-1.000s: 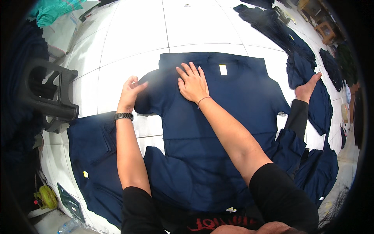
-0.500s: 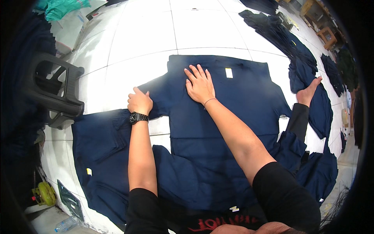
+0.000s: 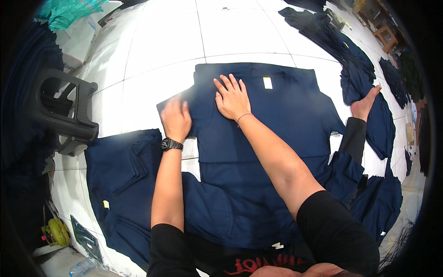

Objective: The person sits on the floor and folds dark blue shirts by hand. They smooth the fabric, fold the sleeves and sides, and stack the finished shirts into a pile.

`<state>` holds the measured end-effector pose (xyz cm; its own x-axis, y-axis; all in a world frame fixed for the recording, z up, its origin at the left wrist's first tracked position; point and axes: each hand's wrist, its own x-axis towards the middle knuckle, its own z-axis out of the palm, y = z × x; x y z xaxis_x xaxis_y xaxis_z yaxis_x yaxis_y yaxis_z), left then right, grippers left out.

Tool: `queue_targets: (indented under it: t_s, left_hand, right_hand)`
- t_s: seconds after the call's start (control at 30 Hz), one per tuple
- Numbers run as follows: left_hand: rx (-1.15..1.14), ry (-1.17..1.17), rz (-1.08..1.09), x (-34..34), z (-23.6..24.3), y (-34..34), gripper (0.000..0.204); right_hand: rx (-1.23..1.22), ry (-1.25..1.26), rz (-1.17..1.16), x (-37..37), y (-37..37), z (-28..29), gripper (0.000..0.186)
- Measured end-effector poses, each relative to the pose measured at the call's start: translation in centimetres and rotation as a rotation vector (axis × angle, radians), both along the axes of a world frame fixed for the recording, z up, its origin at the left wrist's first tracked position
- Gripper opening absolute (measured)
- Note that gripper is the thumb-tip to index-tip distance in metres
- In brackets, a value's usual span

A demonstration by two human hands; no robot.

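A navy blue T-shirt [image 3: 267, 124] lies spread on the white tiled floor, with a pale label near its neckline. On its upper left part my right hand [image 3: 232, 98] rests flat, fingers spread. Over the shirt's left sleeve is my left hand [image 3: 176, 119], with a black watch on the wrist; motion blurs its fingers, so I cannot tell whether they pinch the cloth. More navy cloth [image 3: 207, 203] lies bunched below the shirt, close to my body. To the left sits a folded stack of navy garments [image 3: 117, 166] with a small yellow tag.
A dark plastic stool [image 3: 69, 111] stands at the left, beside piled dark cloth. Navy garments [image 3: 355, 60] trail along the right, near my bare foot [image 3: 364, 102]. At the lower left are a green gas cylinder [image 3: 57, 231] and a clear bottle [image 3: 83, 267]. A teal bag [image 3: 71, 14] is at the upper left.
My left hand has moved up and right from the sleeve's lower edge onto the sleeve, whose end now lies flatter. My right hand stays on the shirt.
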<state>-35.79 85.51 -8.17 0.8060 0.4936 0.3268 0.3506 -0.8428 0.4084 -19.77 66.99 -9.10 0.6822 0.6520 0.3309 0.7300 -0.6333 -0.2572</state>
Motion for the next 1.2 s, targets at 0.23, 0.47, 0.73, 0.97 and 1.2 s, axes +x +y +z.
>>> queue_targets:
  t_s: [0.23,0.47,0.73,0.97,1.2]
  left_hand:
    - [0.162,0.249,0.200,-0.4,-3.1,-1.0,0.064]
    - [0.132,0.257,0.270,0.0,-2.5,-0.6,0.067]
    - [0.063,0.193,-0.372,0.0,6.8,-7.1,0.028]
    - [0.055,0.684,-0.297,-12.7,5.5,-8.2,0.049]
    - [-0.598,0.579,-0.026,-13.6,4.8,-10.1,0.056]
  right_hand:
    - [0.007,-0.002,-0.020,0.1,-0.4,-0.3,0.056]
    - [0.026,0.028,0.031,2.2,-1.2,-0.5,0.052]
    - [-0.067,0.466,0.324,-1.2,-14.8,9.0,0.023]
    - [-0.386,0.594,0.005,-0.3,-35.9,9.7,0.028]
    - [-0.030,0.374,0.207,-6.0,-29.2,9.6,0.021]
